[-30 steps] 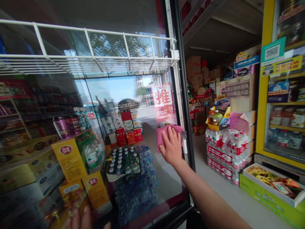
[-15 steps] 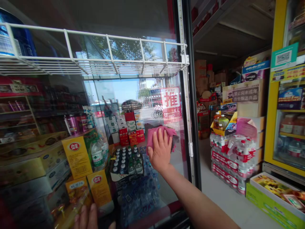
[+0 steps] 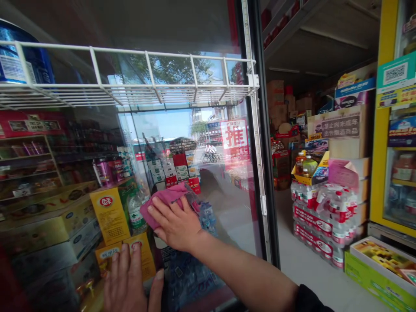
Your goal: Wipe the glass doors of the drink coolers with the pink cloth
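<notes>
Below the rack [image 3: 156, 86], press the cloth [image 3: 170, 196] evenly on the glass [image 3: 232, 216] with flat, outspread right grip [image 3: 180, 225] (and left grip [image 3: 128, 281] splayed, empty).

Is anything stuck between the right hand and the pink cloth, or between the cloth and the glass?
Nothing that I can see. The right hand lies on the cloth, which looks pressed to the glass. The rack is higher up and the left hand is lower down, so neither is in between.
</notes>
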A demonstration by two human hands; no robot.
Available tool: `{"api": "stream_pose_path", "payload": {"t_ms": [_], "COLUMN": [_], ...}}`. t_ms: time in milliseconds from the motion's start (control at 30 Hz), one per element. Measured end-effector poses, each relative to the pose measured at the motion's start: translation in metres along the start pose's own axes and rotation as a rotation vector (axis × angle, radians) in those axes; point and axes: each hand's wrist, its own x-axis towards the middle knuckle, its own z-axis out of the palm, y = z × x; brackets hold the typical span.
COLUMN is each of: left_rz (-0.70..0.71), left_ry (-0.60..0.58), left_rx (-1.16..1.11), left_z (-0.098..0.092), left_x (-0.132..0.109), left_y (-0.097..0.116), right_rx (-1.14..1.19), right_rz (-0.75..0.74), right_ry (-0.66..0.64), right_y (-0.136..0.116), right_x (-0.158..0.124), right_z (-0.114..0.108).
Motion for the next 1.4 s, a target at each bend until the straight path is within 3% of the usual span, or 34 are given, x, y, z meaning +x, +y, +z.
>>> {"api": "stream_pose_path", "payload": {"t_ms": [133,233,500,667,867,967,1200,1400], "left_rz": [0.055,0.079,0.15,0.212,0.228,0.233,0.209,0.154], "left_ry": [0.045,0.068,0.036,0.067,0.092,0.097,0.134,0.141], "left_rx": [0.012,0.009,0.023,0.038,0.02,0.004,0.028,0.065], "left_z": [-0.004,-0.005,-0.018,-0.027,-0.03,-0.028,-0.021,-0.019], "left_x": [0.024,0.037,0.089,0.113,0.115,0.112,0.114,0.111], "left_y": [0.01,0.016,0.033,0.04,0.041,0.037,0.023,0.004], "right_rx": [-0.005,-0.031,-0.222,-0.312,-0.293,-0.252,-0.08,-0.098], "right_rz": [-0.09,-0.074,0.215,0.425,0.634,0.627,0.369,-0.065], "right_ry": [0.052,0.048,0.038,0.17,0.218,0.164,0.082,0.004], "right_y": [0.028,0.056,0.139,0.174,0.147,0.124,0.067,0.007], "right_x": [-0.008,-0.018,-0.056,-0.083,-0.058,-0.031,0.027,0.055], "right_z": [-0.008,-0.019,-0.066,-0.077,-0.064,-0.059,-0.046,-0.025]}}
